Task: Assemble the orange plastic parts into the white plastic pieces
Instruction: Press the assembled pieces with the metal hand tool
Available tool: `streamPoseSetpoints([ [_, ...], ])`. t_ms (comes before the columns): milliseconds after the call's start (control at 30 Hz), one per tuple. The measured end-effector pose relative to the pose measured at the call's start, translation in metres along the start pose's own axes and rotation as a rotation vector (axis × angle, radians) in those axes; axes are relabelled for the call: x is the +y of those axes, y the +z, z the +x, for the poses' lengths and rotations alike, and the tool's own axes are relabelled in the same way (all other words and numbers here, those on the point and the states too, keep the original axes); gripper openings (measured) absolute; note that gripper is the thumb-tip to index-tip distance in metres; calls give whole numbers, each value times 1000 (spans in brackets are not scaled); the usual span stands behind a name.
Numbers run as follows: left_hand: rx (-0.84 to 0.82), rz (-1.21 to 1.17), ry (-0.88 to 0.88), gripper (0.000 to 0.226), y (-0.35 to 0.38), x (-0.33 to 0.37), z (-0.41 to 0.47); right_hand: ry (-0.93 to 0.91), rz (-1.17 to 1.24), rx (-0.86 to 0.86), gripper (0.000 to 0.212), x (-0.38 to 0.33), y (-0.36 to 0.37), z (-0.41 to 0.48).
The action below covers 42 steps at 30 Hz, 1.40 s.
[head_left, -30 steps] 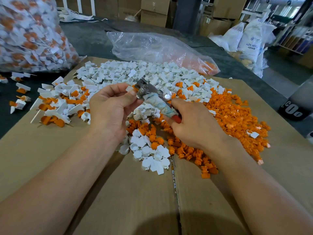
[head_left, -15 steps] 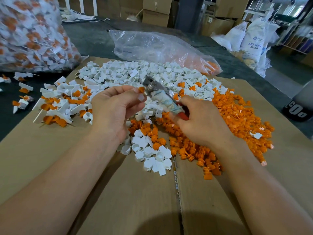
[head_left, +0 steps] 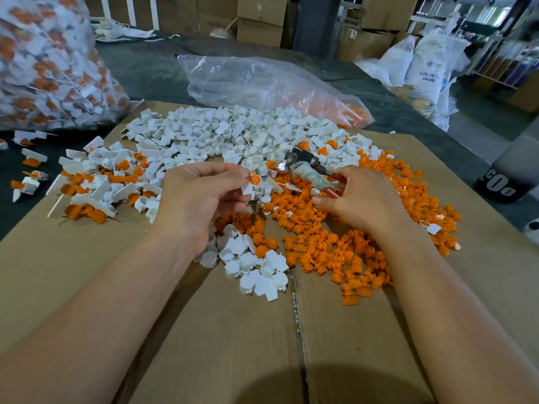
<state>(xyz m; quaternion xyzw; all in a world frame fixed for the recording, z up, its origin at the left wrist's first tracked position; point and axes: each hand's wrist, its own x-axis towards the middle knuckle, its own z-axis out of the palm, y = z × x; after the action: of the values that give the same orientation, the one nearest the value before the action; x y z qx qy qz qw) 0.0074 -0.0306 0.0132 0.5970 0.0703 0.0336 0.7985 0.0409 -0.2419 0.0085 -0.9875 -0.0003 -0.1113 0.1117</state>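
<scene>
Left hand (head_left: 198,199) fingers pinch white piece (head_left: 247,188), seemingly orange-fitted; right hand (head_left: 364,199) fingers clamp pliers (head_left: 306,172).

a white sack (head_left: 431,62) at the far right, beyond the worktop (head_left: 151,68), is showing dark blue print. a small blue logo is sitting on top. under it a line is reading "abs resin", with its last letter slipping into a fold. below that, a shorter line is starting with "abs" and running on in characters too small to make out. a dark object (head_left: 501,182) at the right edge is carrying large white characters, tilted, reading roughly "c0o". a small white sticker (head_left: 353,34) on a cardboard box (head_left: 370,45) in the background is bearing one mark, too blurred to read.
</scene>
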Motion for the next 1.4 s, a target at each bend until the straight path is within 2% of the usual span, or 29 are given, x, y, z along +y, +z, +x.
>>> streamPoseSetpoints([
  [300, -39, 26, -8, 6, -1, 0, 0, 30, 9, -72, 79, 5, 0, 4],
  [533, -54, 64, 23, 17, -2, 1, -1, 15, -26, -85, 87, 4, 1, 4],
  [700, -37, 35, 14, 7, -2, -1, 0, 19, -20, -134, 88, 4, 4, 4],
  [833, 64, -233, -57, 1, -8, 3, 9, 44, 17, -130, 85, 4, 3, 4],
  [1033, 305, -718, -73, 12, -23, 14, 22, 50, 31, -85, 76, 2, 0, 3],
  [1233, 417, -895, 41, 34, -41, 18, 30, 29, 30, -79, 69, -1, -3, 0],
  [1400, 415, -983, 83, 32, -49, 18, 32, -1, 23, -68, 62, -5, -4, -2],
])
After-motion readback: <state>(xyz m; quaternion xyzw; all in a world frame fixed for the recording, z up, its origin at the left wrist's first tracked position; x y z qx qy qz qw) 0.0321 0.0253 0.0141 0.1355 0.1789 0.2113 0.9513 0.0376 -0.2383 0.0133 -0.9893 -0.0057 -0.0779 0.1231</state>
